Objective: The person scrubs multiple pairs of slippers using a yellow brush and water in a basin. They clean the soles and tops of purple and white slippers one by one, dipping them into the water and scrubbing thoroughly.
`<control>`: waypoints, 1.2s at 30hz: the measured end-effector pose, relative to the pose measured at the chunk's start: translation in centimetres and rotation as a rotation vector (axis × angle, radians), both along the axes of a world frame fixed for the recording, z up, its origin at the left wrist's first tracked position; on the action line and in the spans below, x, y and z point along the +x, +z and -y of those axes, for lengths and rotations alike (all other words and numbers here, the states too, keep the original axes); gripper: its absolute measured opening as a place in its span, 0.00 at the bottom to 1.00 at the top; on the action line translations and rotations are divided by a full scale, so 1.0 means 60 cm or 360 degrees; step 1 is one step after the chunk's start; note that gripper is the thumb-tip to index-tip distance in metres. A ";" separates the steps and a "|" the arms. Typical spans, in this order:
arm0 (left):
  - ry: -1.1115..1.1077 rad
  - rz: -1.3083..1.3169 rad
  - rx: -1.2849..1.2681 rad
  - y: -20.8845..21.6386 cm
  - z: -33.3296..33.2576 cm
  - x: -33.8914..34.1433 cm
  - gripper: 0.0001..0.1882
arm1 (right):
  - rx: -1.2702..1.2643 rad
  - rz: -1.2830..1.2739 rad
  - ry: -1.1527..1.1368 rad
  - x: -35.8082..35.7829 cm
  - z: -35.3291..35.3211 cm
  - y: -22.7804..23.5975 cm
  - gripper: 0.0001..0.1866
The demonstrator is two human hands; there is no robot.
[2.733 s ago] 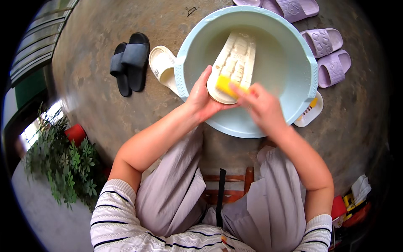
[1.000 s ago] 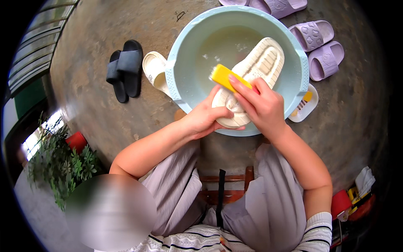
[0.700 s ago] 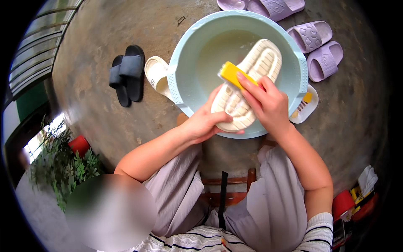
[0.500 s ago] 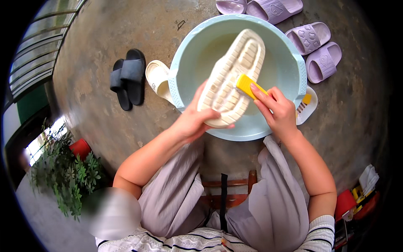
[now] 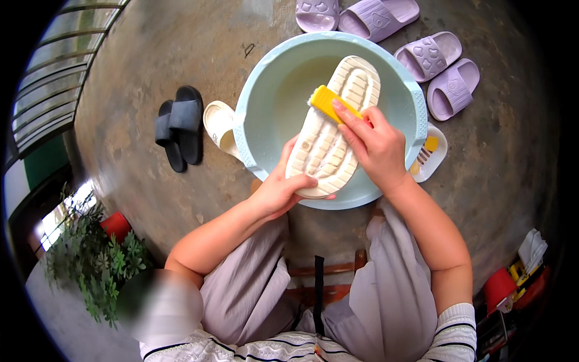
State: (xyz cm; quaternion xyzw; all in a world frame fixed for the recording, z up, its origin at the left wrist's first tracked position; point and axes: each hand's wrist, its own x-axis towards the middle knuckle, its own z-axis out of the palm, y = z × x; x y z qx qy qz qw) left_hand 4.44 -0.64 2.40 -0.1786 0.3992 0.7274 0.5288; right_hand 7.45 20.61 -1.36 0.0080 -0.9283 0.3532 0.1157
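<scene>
A cream slipper (image 5: pixel 325 145) with a ridged, wet sole facing up is held tilted over a pale blue basin (image 5: pixel 248 136). My left hand (image 5: pixel 280 187) grips its lower end, the thumb across the sole and the fingers underneath. Pinched in my right hand (image 5: pixel 377 145) is a yellow scrubbing brush (image 5: pixel 329 102), its white bristles against the left edge of the sole near the middle. Cloudy water (image 5: pixel 295 90) lies in the basin below the slipper.
A matching cream slipper (image 5: pixel 220 123) leans by the basin's left side, with dark slippers (image 5: pixel 188 123) farther left. Lilac slippers (image 5: pixel 377 19) stand behind and right of the basin. A white soap dish (image 5: pixel 434 154) sits at its right. A potted plant (image 5: pixel 111 259) is lower left.
The brush has moved up and left across the sole, from its middle to its left edge. My left hand keeps its grip on the slipper. The whole view has shifted slightly.
</scene>
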 end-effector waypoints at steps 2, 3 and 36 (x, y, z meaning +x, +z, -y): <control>0.0051 0.0020 0.0119 -0.004 0.007 0.002 0.48 | -0.0314 0.0005 -0.0192 -0.002 -0.014 0.005 0.26; 0.0080 0.0028 0.0181 -0.006 0.010 0.004 0.47 | -0.0470 0.0005 -0.0283 -0.001 -0.022 0.010 0.26; 0.0073 -0.0770 -0.0149 -0.025 -0.013 -0.075 0.31 | -0.0485 0.0109 0.0047 -0.001 0.048 0.041 0.25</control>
